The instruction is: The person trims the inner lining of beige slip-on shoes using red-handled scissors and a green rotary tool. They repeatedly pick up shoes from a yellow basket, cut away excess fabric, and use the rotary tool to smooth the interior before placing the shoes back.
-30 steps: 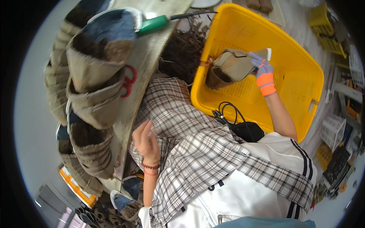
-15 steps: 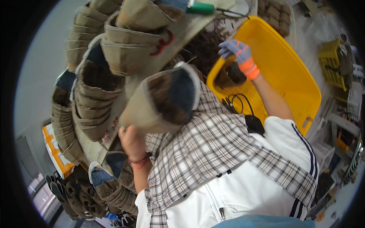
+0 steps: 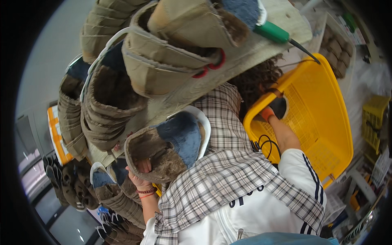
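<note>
My left hand [image 3: 140, 176] grips the rim of a fur-lined shoe upper [image 3: 141, 143], its fingers showing on the brown fur inside. This upper has a blue patch in its lining and a white edge, and its opening faces up in front of my checked apron [image 3: 228, 171]. My right hand [image 3: 267, 113], in an orange-cuffed glove, reaches down inside the near left corner of a yellow plastic basket [image 3: 341, 122]. Its fingers are hidden there, beside a dark, round-mouthed piece [image 3: 279, 107] with a pale rim.
Nested stacks of beige uppers [image 3: 110, 122] crowd the wooden table [image 3: 245, 61] at the left. Red scissor handles [image 3: 216, 61] poke out below one stack. A green-handled tool [image 3: 271, 32] with a black cord lies at the table's far end. More uppers [image 3: 118, 200] stand below the table's near end.
My left hand has turned the upper so that its furry inside faces up. My right hand has gone lower into the yellow basket, and the glove's fingers are now out of sight.
</note>
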Available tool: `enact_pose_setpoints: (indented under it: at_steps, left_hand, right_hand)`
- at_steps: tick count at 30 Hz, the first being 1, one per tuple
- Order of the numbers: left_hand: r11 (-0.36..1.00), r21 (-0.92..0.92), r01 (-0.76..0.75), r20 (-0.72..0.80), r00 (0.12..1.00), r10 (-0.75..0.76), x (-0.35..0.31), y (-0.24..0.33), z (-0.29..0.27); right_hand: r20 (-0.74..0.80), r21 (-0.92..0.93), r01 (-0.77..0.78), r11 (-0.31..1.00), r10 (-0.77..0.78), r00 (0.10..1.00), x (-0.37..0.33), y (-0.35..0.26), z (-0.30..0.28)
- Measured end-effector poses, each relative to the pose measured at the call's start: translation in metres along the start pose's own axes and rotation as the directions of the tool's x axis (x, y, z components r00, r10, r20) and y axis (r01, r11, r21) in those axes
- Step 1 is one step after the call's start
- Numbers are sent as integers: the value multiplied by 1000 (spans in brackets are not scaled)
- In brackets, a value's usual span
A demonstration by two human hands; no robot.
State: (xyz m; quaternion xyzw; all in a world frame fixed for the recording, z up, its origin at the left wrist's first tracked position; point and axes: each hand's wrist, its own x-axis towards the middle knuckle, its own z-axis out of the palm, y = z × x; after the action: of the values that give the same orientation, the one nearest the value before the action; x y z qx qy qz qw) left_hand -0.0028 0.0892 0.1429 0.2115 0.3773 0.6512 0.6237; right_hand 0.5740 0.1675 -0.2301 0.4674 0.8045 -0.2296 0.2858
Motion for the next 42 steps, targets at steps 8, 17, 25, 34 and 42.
enact_pose_setpoints:
  at_steps: [8,17,25,34,42]
  left_hand:
    - [991,-136,-21,69,997,30,6,-17,-19]
    - [927,-364,-87,-13,996,88,27,-67,-47]
    - [898,-361,-253,-60,967,248,0,-68,-55]
    - [860,-456,-228,-314,946,85,-1,-88,-58]
    - [810,-547,-211,-312,949,37,-10,-93,-61]
  right_hand:
    - [-122,966,-128,223,837,534,-122,30,-43]
    - [-719,677,501,539,631,293,-191,-109,-342]
    - [-990,83,857,509,-55,128,-87,-234,-520]
    - [-928,34,255,966,-64,367,4,-226,-639]
    - [-953,-144,805,575,138,-269,-17,-168,-585]
